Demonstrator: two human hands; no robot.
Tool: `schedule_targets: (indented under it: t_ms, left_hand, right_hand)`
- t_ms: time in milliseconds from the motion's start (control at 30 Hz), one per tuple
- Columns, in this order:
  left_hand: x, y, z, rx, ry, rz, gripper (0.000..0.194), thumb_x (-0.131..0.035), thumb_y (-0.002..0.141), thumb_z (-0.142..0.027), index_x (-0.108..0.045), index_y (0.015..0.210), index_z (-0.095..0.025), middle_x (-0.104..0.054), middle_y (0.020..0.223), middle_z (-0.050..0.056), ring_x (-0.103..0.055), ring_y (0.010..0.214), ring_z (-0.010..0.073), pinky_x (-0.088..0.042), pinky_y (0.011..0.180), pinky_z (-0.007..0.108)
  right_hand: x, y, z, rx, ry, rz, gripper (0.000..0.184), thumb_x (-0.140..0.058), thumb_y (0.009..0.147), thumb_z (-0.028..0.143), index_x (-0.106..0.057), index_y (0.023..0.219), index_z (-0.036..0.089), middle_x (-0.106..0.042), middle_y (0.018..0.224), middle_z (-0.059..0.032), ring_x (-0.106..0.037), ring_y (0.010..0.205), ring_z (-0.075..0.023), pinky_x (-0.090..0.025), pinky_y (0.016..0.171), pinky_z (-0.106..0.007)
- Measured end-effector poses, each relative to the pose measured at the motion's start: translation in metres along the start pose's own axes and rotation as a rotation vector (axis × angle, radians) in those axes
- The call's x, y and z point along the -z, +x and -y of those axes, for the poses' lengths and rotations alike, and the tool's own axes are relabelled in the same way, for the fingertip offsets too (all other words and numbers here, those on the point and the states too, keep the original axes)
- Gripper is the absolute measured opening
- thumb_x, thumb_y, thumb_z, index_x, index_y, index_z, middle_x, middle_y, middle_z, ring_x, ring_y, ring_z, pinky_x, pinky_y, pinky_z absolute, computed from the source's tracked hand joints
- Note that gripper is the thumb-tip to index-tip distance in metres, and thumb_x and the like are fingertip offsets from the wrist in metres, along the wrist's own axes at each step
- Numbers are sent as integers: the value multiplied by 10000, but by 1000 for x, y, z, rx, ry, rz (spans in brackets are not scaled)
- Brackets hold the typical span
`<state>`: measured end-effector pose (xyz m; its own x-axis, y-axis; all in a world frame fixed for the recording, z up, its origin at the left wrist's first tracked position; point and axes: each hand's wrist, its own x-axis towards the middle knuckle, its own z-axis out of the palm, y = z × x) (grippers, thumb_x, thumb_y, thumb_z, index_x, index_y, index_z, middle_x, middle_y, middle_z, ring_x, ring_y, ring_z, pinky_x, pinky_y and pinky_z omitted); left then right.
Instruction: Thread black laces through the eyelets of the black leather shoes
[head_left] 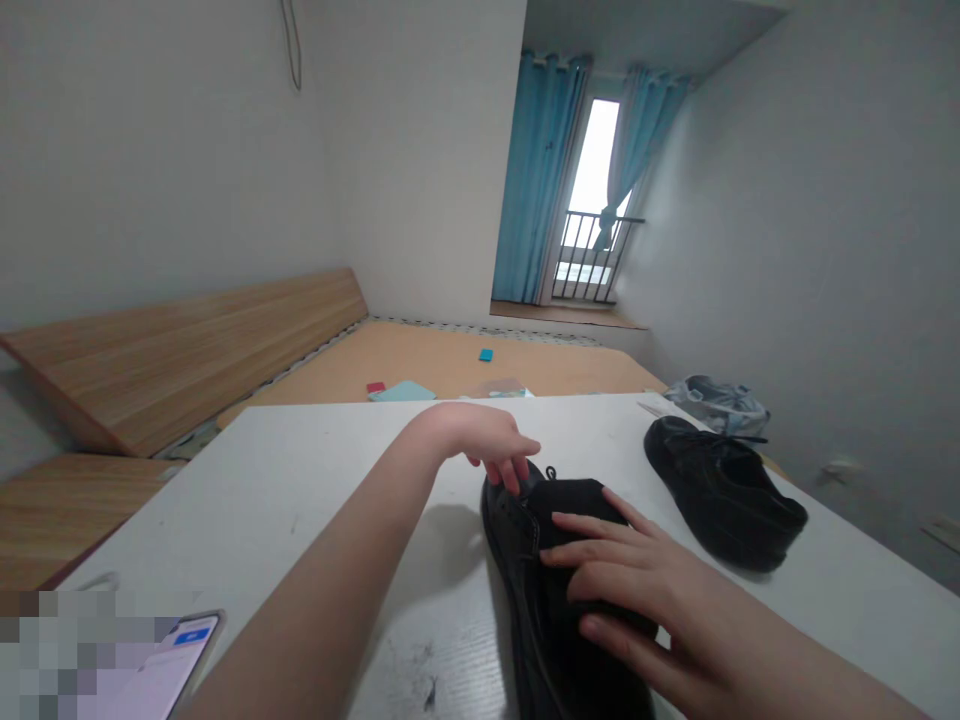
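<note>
Two bare hands were placed at one black shoe (516, 545). The left hand (491, 440) was bent down at the wrist over the front of the shoe, its fingers partly curled and their tips held at the upper near the toe; whether anything was pinched between them cannot be told. One finger was held out to the right, above a small loop of lace (551, 472). The right hand (645, 575) was held open, its fingers slightly spread and laid across the raised black tongue (574, 500), which was touched but not enclosed.

The shoe was set on a white table (300, 500), its toe pointed away from the wearer of the camera. A second black shoe (724, 495) was placed to the right, apart from the first. Light blue cloth (720, 402) was bunched behind it, by the table's far right corner. At the near left, a phone (172, 665) with a lit screen was partly covered by blurred blocks. Beyond the table, small flat items were scattered on a tan surface (442, 345), and blue curtains (540, 180) were hung at a window (595, 165).
</note>
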<state>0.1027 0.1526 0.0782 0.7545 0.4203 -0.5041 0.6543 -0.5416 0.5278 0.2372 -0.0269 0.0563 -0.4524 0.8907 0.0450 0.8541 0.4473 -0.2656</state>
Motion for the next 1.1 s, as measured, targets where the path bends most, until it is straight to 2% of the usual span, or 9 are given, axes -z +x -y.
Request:
schedule_targets:
  t_ms: [67, 133, 233, 300, 400, 600, 833, 967, 1100]
  left_hand:
    - [-4, 4, -3, -1, 63, -25, 421, -388, 859, -438, -640, 994, -129, -707, 999, 95, -641, 875, 171, -437, 746, 267]
    - [-9, 9, -5, 4, 126, -65, 433, -459, 827, -450, -608, 1072, -125, -718, 946, 86, -646, 825, 171, -439, 679, 252]
    - [-13, 17, -5, 14, 155, -123, 650, -566, 756, -421, -401, 1313, -129, -711, 968, 74, -642, 829, 171, -436, 618, 232]
    - [-13, 20, -3, 6, 173, -151, 759, -609, 716, -407, -308, 1366, -157, -684, 1056, 68, -634, 860, 159, -438, 623, 215]
    - [-11, 19, -1, -11, 209, -162, 696, -616, 701, -388, -366, 1324, -205, -653, 1120, 45, -628, 869, 149, -438, 622, 202]
    - [-7, 11, 2, 61, 302, -159, 585, -630, 669, -334, -458, 1216, -219, -680, 1028, 37, -627, 825, 168, -428, 589, 215]
    - [-15, 7, -13, 160, 425, -172, 501, -622, 641, -243, -560, 1125, -134, -674, 1025, 128, -612, 848, 250, -444, 633, 288]
    - [-18, 10, -17, 164, 454, -158, 411, -592, 624, -190, -630, 1032, -155, -694, 961, 101, -613, 816, 226, -449, 666, 273]
    - [-17, 13, -16, 158, 451, -147, 334, -569, 618, -180, -680, 932, -159, -702, 921, 99, -609, 797, 227, -456, 664, 281]
  right_hand:
    - [2, 0, -3, -25, 108, 59, 186, -500, 890, 314, -660, 952, 241, -629, 1192, -77, -465, 1243, -260, -188, 1076, -602]
    - [1, -1, -8, -19, 194, 50, 169, -534, 870, 328, -657, 924, 226, -620, 1192, -82, -454, 1249, -256, -180, 1090, -576]
    - [-5, -3, -16, 20, 300, 1, 167, -582, 838, 348, -638, 917, 213, -620, 1168, -85, -464, 1233, -251, -137, 1106, -559]
    - [-9, -3, -19, 44, 359, -35, 180, -588, 832, 366, -622, 924, 215, -646, 1092, -71, -471, 1221, -245, -112, 1109, -559]
    - [-12, -3, -23, 65, 390, -83, 181, -577, 838, 379, -613, 918, 220, -657, 1023, -53, -482, 1208, -239, -102, 1112, -553]
    - [-11, -3, -32, -6, 241, -271, 193, -475, 897, 336, -631, 889, 224, -574, 1220, -85, -428, 1260, -257, -115, 1109, -560]
    - [-13, -4, -20, -1, 150, -42, 290, -541, 853, 415, -665, 1045, 237, -552, 1296, -103, -359, 1308, -300, -211, 1077, -584]
    - [-10, -5, -9, 46, 147, -32, 402, -648, 769, 448, -667, 1096, 216, -600, 1242, -128, -438, 1255, -315, -201, 1085, -571]
    - [-2, -7, -2, 72, 202, -4, 330, -654, 780, 337, -662, 1103, 267, -690, 1097, -65, -499, 1210, -277, -161, 1108, -541]
